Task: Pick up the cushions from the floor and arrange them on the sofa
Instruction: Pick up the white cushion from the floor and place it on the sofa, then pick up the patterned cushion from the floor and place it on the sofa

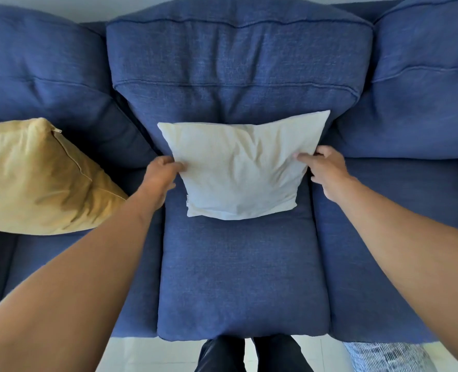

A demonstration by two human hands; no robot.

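Blue sofa: yellow cushion leans on the left seat. White cushion stands against the middle backrest (placement step, looks nearly done). Left hand and right hand pinch its side edges. Next: square it, let go, fetch the patterned cushion on the floor.

Blue fabric furniture seen from above, with pale floor and wall.

Three blue seat sections lay side by side, each backed by a plump blue back cushion. A pale tiled floor showed along the near edge, a striped grey-and-white textile at near right. A light wall ran behind; lighting was soft and even.
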